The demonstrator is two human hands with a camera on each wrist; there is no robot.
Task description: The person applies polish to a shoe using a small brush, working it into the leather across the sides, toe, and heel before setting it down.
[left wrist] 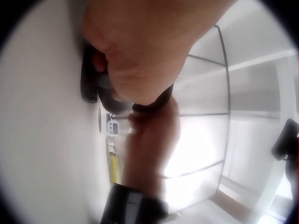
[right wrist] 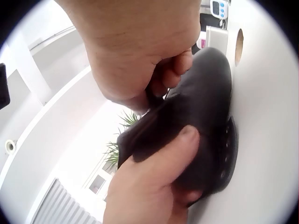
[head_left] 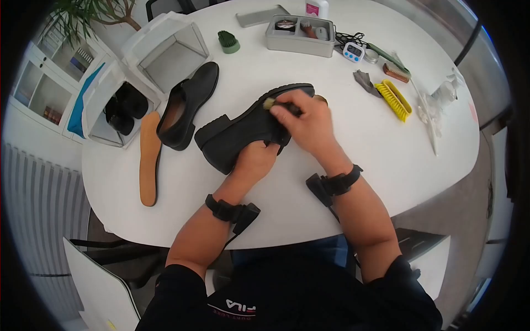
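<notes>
White table (head_left: 370, 160) carries the items, its curved edge passing below both forearms. Head-view orientation: 12 o'clock points away from the person. The held shoe (head_left: 240, 140) lies at 12 o'clock from the left hand (head_left: 255, 161) and at 8 o'clock from the right fingers. Its long axis runs from heel at 8 o'clock to toe at 2 o'clock; the sole faces roughly 11 o'clock. Contact between shoe and table cannot be confirmed.

Left fingers: partly hidden in the shoe opening, gripping it, with the thumb (right wrist: 184, 142) against the leather. Right hand (head_left: 314, 124): fingers curled closed around a small brush (head_left: 269, 103), bristles directed toward 10 o'clock, beside the shoe upper. Both hands are at the shoe; the right is nearer the toe.

Adjacent items, referenced to the held shoe: second shoe (head_left: 205, 83), between 9 and 10 o'clock; insole (head_left: 149, 165), 8 o'clock; metal tin (head_left: 300, 46), 1 o'clock. Yellow brush (head_left: 393, 100) lies at 3 o'clock from the right hand. Lateral room extends toward 4 o'clock.
</notes>
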